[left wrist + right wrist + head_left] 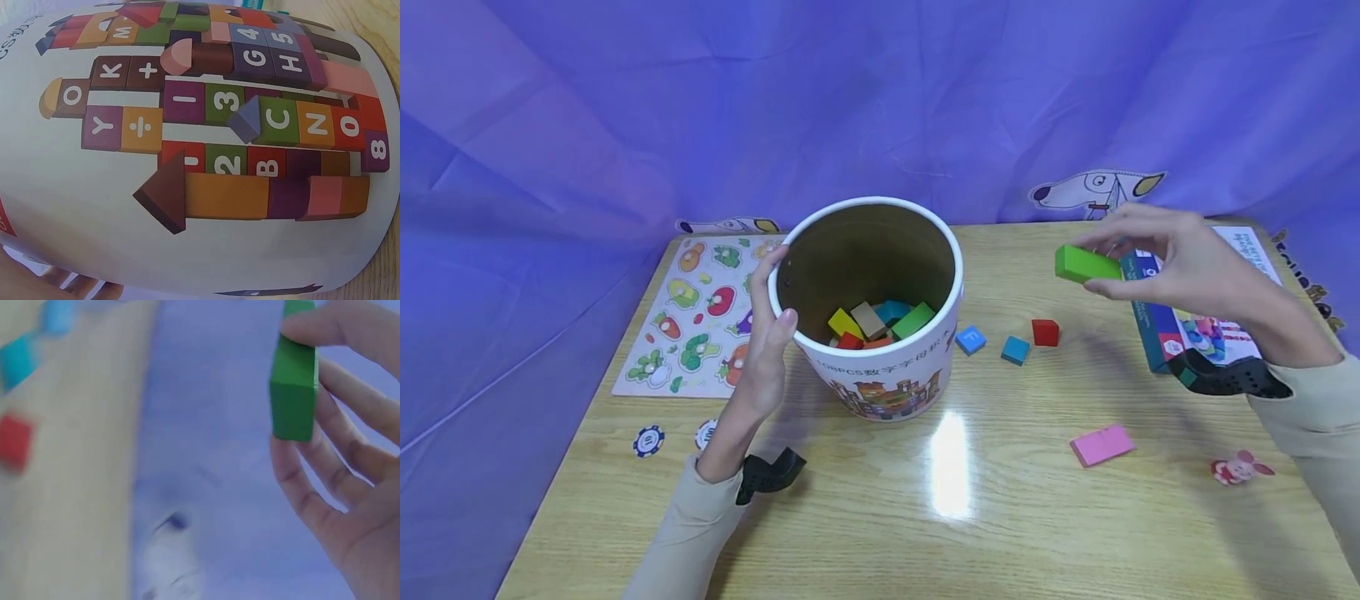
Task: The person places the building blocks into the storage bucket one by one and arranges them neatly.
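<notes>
Fingers [289, 464] and thumb of the right hand [1195, 258] pinch a green block [1086, 264], which is held up above the table [1000, 533], well to the right of the left hand. The left hand [763, 354] rests against the left side of a white bucket [928, 354] at its rim, thumb spread apart from the fingers; whether the fingertips hook over the edge, I cannot tell.

Inside the bucket, to the right of the left hand, sit a yellow block [844, 323], a tan block [868, 320] and others in green, teal, red and orange. Between the bucket and the right hand, a blue block [971, 339] marked F lies just beside the bucket, then a teal block [1016, 350] and a red block [1045, 332].

Below the right hand, nearer the person, lie a pink block [1102, 446] and, farther right, a small pig figure [1234, 468]. A box [1159, 333] is under the right hand and wrist, partly hidden by them. Left of the left hand is a board [707, 267] with vegetable pictures; two poker chips [648, 441] lie near the left wrist. A purple curtain [850, 100] hangs beyond both hands.
</notes>
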Tool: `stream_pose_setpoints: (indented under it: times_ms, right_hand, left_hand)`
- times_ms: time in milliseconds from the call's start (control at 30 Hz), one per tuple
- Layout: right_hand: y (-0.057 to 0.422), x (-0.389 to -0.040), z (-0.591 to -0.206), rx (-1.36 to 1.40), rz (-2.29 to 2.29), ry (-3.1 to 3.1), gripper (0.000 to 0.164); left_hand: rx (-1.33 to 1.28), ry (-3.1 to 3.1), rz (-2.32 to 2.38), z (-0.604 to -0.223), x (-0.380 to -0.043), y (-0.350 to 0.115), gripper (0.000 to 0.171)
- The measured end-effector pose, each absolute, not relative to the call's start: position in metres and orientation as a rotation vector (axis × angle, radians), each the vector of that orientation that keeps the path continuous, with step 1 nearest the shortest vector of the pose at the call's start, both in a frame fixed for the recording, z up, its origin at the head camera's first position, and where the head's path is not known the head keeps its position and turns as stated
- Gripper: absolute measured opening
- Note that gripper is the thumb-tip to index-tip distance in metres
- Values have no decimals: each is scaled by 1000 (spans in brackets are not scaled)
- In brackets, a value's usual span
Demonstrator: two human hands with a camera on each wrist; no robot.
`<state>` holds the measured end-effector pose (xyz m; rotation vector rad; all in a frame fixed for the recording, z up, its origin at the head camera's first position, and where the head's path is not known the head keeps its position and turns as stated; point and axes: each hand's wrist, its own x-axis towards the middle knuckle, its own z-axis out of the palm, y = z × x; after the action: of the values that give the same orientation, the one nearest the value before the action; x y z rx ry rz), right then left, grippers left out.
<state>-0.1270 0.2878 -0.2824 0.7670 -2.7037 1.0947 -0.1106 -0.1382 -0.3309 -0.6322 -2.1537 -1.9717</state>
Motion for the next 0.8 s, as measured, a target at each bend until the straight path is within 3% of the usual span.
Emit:
stream_pose_setpoints:
  times_ms: [333, 567, 800]
  right_hand:
    - [190, -132, -231, 1016, 1281, -2444, 46]
    - [128, -137, -228, 1189, 1275, -2430, 36]
    - [105, -143, -232, 1266, 1306, -2419, 35]
  left_hand:
    - [-659, -2150, -1968, -333, -110, -141, 73]
    - [-658, -2149, -1977, -332, -110, -140, 71]
    - [-647, -2161, -1976, -332, -111, -140, 70]
